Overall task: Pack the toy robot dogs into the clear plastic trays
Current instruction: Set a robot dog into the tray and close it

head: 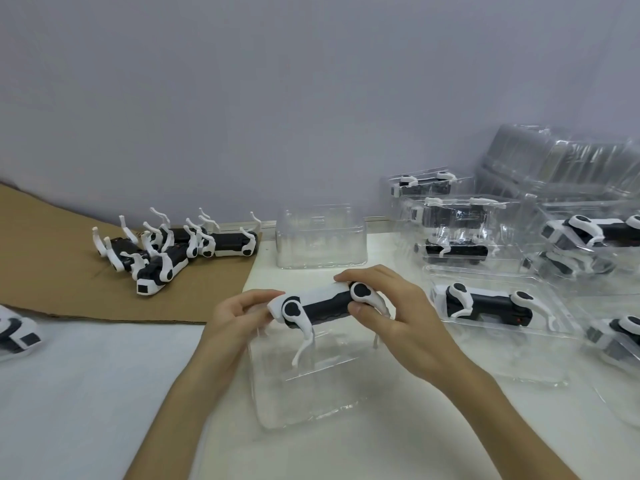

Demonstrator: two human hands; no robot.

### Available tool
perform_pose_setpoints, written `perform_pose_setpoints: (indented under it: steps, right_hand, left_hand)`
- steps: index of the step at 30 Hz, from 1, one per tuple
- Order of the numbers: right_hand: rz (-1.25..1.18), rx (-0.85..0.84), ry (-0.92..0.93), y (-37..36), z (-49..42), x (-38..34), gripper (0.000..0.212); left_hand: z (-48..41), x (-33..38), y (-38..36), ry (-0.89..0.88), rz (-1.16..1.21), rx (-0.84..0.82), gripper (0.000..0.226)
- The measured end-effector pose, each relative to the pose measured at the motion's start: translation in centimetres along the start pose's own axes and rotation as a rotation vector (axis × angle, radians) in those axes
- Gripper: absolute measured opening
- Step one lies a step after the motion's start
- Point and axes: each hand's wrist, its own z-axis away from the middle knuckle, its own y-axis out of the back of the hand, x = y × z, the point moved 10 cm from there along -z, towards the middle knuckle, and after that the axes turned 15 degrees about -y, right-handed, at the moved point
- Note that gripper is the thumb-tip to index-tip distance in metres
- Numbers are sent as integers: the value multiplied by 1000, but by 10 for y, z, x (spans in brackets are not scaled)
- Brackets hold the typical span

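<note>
We hold one toy robot dog [329,301] level between both hands; our left grip [239,315] pinches one end, our right grip [391,313] curls round the other; its white legs hang over a clear tray [311,400] on the white desk [104,393]; unpacked dogs [173,251] lie heaped, legs up, on brown cardboard [52,258]; another empty tray [320,237] stands behind; packed trays [485,306] crowd our right, near stacked empty trays [561,161].

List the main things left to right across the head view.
toy dog cut off at left edge → pile of loose toy dogs → left hand → held toy dog → right hand → toy dog in a tray → toy dog at right edge
</note>
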Motion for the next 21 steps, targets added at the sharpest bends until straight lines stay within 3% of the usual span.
perform_pose_setpoints:
  steps: [2,4,15,18,21]
  right_hand:
    - [9,-56,-29,-1,-1,3,33]
    - [14,-99,-51,-5,-1,5,31]
    - [299,-19,-102,-13,-2,16,29]
    - [321,-9,-96,-12,-4,16,30]
    - [339,32,-79,-11,-4,16,27]
  left_hand:
    - [0,-2,0,13,26,19,21]
    - [0,-3,-6,16,74,1,32]
    - [-1,4,-11,-38,29,-19,27]
    - [0,9,-7,-52,-99,-37,32]
    - [2,9,2,-14,-382,-80,29]
